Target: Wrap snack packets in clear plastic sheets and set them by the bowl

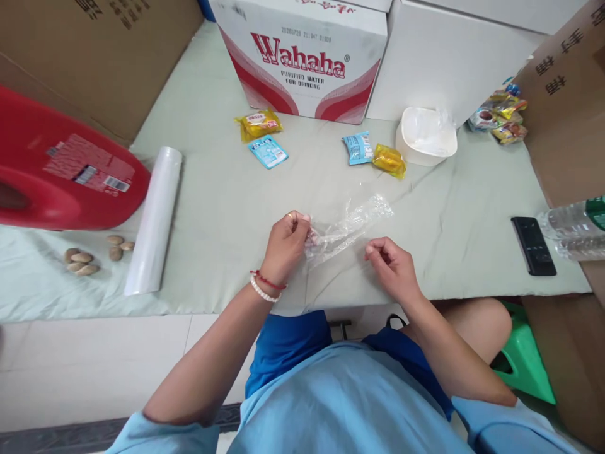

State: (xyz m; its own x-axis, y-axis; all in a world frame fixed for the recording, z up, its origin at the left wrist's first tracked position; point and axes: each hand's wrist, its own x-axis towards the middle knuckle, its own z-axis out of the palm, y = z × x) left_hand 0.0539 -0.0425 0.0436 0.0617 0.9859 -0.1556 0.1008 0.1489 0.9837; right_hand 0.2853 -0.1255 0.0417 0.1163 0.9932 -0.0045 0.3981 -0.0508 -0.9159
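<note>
A crumpled clear plastic bag [352, 227] stretches over the cloth between my two hands. My left hand [287, 243] is closed in a pinch on the bag's near-left end. Just right of the bag, my right hand [391, 261] has its fingers curled and thumb against them, with nothing visible in the grip. Beyond the bag lie a small blue packet [358, 148] and a yellow-wrapped snack [389, 161], side by side. Farther left, another yellow-wrapped snack [259, 124] lies behind a flat light-blue packet [268, 151].
A white tub [404, 142] with clear plastic inside stands behind the snacks. A Wahaha carton [302, 94] borders the back. On the left are a red jug [70, 189], a plastic roll [154, 221] and several brown stones [81, 258]. A black phone [534, 246] and bottles [574, 217] lie right.
</note>
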